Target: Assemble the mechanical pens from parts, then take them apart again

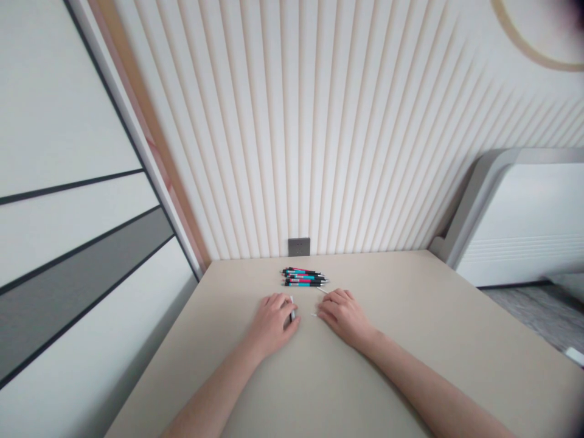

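My left hand [275, 322] rests on the table with its fingers curled around a small, narrow white-and-dark piece [292, 309], whose kind I cannot make out. To its right, my right hand [344, 316] lies low over the tabletop, fingers bent and closed. A thin white stick [322, 290] shows beyond its fingers, and a small pale tip [314, 314] sticks out by the thumb. What lies under those fingers is hidden. Just past both hands is a pile of several pens [303, 277] with blue, red and black barrels, lying sideways.
The beige table [383, 274] meets a ribbed white wall [292, 121] with a dark socket [299, 246]. A white and grey cabinet [91, 267] stands along the left side. At the right is a bed's pale headboard [524, 213].
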A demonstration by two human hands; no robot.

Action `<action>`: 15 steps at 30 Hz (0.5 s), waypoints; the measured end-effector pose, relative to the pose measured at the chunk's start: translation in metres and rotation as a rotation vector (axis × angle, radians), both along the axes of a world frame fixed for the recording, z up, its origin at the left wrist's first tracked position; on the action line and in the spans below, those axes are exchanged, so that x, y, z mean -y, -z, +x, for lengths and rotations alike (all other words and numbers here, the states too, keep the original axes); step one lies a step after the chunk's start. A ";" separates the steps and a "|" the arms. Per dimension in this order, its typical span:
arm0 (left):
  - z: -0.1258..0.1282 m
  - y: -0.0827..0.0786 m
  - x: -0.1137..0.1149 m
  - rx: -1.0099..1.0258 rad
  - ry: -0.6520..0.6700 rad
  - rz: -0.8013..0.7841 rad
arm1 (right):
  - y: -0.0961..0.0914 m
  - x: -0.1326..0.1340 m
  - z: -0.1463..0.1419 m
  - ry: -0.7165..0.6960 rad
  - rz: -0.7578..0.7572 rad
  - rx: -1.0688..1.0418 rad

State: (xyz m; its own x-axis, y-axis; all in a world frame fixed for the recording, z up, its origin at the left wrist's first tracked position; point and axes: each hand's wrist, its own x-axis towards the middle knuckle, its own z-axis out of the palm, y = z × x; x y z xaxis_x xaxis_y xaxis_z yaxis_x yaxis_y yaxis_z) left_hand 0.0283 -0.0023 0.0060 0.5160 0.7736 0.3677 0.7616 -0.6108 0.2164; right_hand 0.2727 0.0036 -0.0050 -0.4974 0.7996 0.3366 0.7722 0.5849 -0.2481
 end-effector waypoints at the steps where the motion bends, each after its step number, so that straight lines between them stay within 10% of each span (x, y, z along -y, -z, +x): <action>1: 0.000 0.000 0.000 -0.008 -0.003 0.001 | 0.000 -0.001 0.003 0.064 0.001 0.001; 6: 0.000 -0.002 0.000 -0.021 -0.003 0.000 | 0.004 -0.008 0.024 0.287 -0.065 0.007; 15: 0.000 -0.002 -0.002 -0.023 0.004 0.045 | 0.006 -0.007 0.019 0.185 -0.170 -0.159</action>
State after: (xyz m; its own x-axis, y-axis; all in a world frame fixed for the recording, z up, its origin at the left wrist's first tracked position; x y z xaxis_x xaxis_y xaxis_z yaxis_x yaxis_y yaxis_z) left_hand 0.0287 -0.0005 0.0082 0.5275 0.7547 0.3902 0.7638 -0.6223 0.1711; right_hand 0.2913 0.0105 -0.0105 -0.2894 0.9235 0.2519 0.8058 0.3770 -0.4567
